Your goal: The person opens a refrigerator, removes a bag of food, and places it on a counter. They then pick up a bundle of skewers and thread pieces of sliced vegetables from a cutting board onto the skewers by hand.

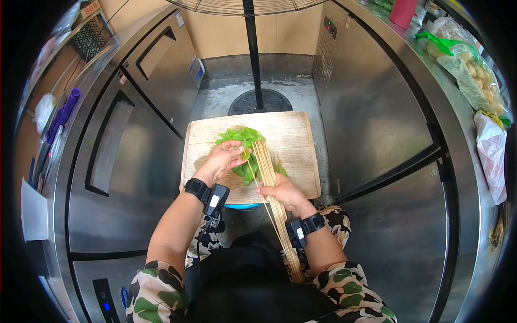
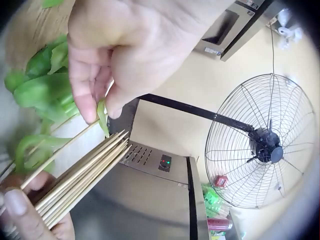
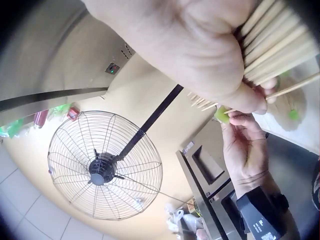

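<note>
A bundle of thin wooden skewers lies in the right hand, whose thumb and fingers also hold one separate skewer beside the bundle. The left hand pinches a small green leaf piece between thumb and fingertips, at the tip of that single skewer. In the right wrist view the left hand holds the green piece just past the right thumb. Green leaves are heaped on the wooden board, partly behind the hands and skewers.
Steel cabinets stand on both sides of the board. Behind it is a fan's round base with a black pole. Bags lie on the right counter, and a purple item is at the left.
</note>
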The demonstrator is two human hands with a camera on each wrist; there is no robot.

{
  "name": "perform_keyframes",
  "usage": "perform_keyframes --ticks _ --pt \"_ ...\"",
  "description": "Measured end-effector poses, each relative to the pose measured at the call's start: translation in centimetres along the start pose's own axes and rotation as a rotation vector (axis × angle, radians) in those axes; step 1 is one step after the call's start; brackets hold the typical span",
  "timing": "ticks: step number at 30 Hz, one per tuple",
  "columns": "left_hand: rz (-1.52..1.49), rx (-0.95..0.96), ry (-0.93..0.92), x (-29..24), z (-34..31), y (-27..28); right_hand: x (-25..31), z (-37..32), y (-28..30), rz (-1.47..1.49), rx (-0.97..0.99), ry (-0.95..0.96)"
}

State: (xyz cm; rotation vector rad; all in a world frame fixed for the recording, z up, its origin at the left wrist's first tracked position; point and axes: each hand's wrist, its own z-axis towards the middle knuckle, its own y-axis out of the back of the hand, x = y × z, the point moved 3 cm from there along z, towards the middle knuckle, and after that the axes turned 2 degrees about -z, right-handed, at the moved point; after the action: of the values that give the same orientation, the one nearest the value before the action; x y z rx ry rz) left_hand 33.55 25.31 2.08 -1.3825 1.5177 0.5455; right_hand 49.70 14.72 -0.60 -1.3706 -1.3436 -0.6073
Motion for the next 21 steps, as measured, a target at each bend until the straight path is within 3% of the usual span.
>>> perform_keyframes --ticks 5,14,21 --pt "0.042 -0.018 -0.012 -0.2 0.0 0.6 -0.5 0.3 0.2 0.005 0.005 0.000" --pt "0.205 -0.105 -0.298 1.2 0.0 0.3 -0.4 0.2 0.0 -0.004 -0.025 -0.012" --pt "0.071 -0.112 -0.362 2.1 -0.7 -0.5 -1.2 0.6 0.3 -0.015 -0.034 -0.017"
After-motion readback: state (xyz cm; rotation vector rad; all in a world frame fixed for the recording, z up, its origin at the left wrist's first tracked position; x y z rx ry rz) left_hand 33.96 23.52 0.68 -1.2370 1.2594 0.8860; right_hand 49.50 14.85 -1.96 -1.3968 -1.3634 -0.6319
